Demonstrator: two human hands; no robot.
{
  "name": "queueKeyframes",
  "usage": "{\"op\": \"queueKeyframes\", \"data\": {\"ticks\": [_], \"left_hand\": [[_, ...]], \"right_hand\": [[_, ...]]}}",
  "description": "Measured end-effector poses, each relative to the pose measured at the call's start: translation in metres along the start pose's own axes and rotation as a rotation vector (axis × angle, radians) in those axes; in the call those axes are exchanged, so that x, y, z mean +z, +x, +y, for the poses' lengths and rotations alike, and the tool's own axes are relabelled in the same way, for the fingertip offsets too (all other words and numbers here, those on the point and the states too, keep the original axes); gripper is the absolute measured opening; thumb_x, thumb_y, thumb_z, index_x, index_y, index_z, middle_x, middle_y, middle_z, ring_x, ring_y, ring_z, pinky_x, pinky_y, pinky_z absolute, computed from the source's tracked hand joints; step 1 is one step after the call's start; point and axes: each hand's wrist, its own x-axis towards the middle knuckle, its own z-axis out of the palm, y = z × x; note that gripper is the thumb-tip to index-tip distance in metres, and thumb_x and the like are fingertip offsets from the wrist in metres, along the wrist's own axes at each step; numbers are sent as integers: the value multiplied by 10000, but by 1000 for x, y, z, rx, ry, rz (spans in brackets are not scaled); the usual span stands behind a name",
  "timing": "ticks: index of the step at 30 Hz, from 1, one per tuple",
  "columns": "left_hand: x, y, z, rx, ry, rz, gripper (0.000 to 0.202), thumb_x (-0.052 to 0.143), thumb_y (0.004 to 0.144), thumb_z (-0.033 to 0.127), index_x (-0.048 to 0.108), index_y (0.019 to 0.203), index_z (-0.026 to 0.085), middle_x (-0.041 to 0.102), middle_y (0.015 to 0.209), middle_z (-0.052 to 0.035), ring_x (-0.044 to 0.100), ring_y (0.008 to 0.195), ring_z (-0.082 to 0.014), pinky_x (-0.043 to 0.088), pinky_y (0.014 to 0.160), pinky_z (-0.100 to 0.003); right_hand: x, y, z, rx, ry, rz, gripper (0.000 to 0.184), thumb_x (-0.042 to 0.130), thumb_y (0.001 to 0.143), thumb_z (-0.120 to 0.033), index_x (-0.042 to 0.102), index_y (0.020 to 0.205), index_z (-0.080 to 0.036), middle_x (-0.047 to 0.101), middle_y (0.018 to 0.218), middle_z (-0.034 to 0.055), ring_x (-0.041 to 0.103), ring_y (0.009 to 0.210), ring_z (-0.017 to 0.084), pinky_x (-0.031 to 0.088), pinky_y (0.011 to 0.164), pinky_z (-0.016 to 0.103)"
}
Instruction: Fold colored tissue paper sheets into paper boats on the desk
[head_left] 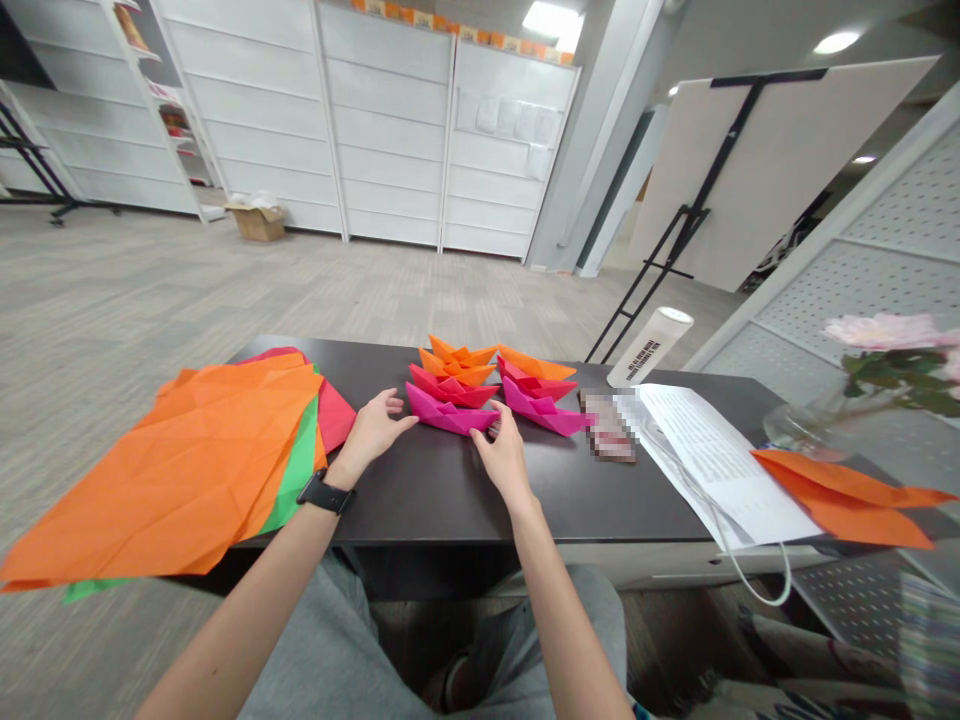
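Folded paper boats stand on the dark table in two rows. In the left row, the nearest is a magenta paper boat (451, 415), with a red paper boat (454, 386) and orange paper boats (456, 358) behind it. The right row has another magenta boat (541, 408), a red boat (536, 381) and an orange boat (537, 363). My left hand (377, 428) is open, its thumb by the left tip of the nearest magenta boat. At that boat's right tip, my right hand (505, 452) has thumb and fingers apart around the end; firm contact cannot be made out.
Large orange sheets (202, 450) overhang the table's left side, with green and red sheets beneath. To the right are a blurred-out flat item (609, 425), a white cylinder (649, 346), printed paper (712, 460) with a white cable, folded orange paper (847, 495) and a flower vase (806, 432).
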Motion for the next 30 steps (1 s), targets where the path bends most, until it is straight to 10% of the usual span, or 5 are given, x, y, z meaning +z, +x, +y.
{"op": "queueKeyframes", "data": {"ticks": [16, 24, 30], "left_hand": [[-2, -5, 16, -12, 12, -13, 609, 800, 640, 329, 580, 1167, 115, 705, 1022, -156, 689, 963, -296, 553, 849, -435], [-56, -97, 63, 175, 185, -8, 428, 724, 716, 538, 649, 1045, 275, 712, 1065, -82, 678, 928, -281, 555, 787, -390], [-91, -140, 13, 293, 507, 140, 313, 555, 863, 481, 660, 995, 218, 708, 1037, -85, 662, 999, -282, 498, 940, -414]], "right_hand": [[-20, -34, -35, -38, -62, 135, 564, 651, 825, -283, 494, 1365, -244, 519, 1375, 118, 495, 1278, 279, 377, 1101, 484], [-42, -123, -48, -155, -312, -23, 436, 547, 920, -214, 554, 1335, -349, 579, 1383, 29, 506, 1299, 265, 290, 1150, 506], [-34, -142, -24, -244, -651, -86, 408, 483, 970, -228, 531, 1374, -258, 533, 1444, 50, 448, 1364, 259, 318, 1094, 480]]}}
